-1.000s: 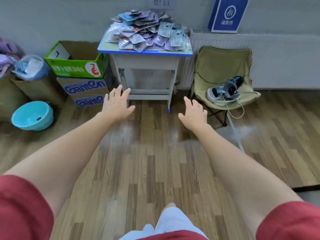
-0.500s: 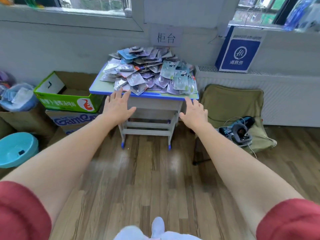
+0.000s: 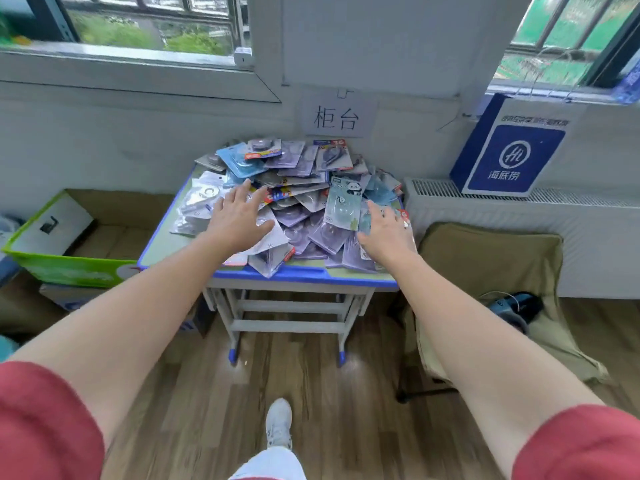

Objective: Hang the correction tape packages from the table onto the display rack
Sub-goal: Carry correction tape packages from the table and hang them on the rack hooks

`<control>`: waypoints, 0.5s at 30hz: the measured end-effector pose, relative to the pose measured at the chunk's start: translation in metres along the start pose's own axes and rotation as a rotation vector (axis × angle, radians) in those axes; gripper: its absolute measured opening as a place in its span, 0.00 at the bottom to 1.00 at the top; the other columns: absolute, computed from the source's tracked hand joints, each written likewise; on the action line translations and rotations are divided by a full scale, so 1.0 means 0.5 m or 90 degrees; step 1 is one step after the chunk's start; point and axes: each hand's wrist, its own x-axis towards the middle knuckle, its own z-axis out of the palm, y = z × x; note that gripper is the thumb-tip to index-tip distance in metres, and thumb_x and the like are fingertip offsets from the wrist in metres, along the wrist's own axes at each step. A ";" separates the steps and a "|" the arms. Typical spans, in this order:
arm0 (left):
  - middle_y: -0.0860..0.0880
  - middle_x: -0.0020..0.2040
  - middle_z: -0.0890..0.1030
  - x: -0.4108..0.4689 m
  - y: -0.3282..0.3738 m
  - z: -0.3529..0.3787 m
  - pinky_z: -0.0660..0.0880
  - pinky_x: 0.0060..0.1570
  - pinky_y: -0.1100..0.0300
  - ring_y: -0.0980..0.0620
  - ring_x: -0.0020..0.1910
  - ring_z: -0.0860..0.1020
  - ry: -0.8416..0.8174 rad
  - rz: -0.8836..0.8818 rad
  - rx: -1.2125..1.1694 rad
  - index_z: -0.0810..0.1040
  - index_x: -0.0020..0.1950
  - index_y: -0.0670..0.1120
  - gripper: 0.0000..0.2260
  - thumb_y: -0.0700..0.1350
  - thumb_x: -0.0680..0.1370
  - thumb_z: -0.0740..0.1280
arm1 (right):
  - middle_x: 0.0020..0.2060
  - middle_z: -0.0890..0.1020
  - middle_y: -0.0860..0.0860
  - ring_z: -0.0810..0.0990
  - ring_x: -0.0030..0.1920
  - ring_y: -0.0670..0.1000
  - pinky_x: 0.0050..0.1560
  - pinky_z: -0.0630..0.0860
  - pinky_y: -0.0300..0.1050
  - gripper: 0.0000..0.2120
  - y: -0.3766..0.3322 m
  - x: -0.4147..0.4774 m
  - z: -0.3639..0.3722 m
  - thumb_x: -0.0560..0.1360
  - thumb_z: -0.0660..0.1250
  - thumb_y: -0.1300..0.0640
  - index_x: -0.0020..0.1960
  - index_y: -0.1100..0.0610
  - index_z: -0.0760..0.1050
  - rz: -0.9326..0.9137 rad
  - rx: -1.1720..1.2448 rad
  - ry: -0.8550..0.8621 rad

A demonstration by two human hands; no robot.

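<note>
One small table (image 3: 301, 274) with a blue rim stands against the wall, bearing a single heap of correction tape packages (image 3: 298, 174). The heap overlaps too thickly for an exact count, perhaps several dozen. It covers most of the tabletop, leaving a bare strip at the table's left edge.

Two hands are above the heap. The left hand (image 3: 239, 220) is over the table's left half and the right hand (image 3: 386, 231) over its right edge. Both are flat, fingers straight and spread, gripping nothing. Whether the palms touch the packages cannot be told.

On the wall above the table is one paper sign (image 3: 334, 117). Left of the table is one green carton (image 3: 69, 269). Right of it are one folding chair (image 3: 485, 268) and one blue-and-white bag (image 3: 509, 150). On the floor before the table is one white shoe (image 3: 278, 424).
</note>
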 end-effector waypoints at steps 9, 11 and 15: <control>0.44 0.78 0.50 0.318 -0.070 0.012 0.50 0.73 0.48 0.43 0.76 0.51 -0.037 0.031 0.015 0.52 0.78 0.50 0.31 0.57 0.79 0.60 | 0.75 0.56 0.59 0.58 0.73 0.60 0.70 0.58 0.57 0.32 -0.079 0.301 0.006 0.79 0.59 0.50 0.77 0.52 0.49 0.025 0.032 -0.016; 0.44 0.78 0.49 0.371 -0.072 0.024 0.50 0.73 0.48 0.43 0.76 0.51 -0.054 0.025 0.007 0.51 0.78 0.51 0.31 0.57 0.79 0.60 | 0.75 0.56 0.59 0.58 0.73 0.61 0.70 0.58 0.58 0.31 -0.085 0.356 0.015 0.79 0.60 0.50 0.77 0.52 0.50 0.028 0.042 -0.022; 0.44 0.78 0.52 0.465 -0.079 0.054 0.51 0.73 0.47 0.42 0.75 0.53 -0.058 0.024 -0.005 0.52 0.78 0.51 0.31 0.57 0.79 0.59 | 0.75 0.55 0.59 0.57 0.73 0.62 0.70 0.58 0.58 0.32 -0.092 0.462 0.036 0.78 0.60 0.50 0.77 0.53 0.50 0.025 0.033 -0.038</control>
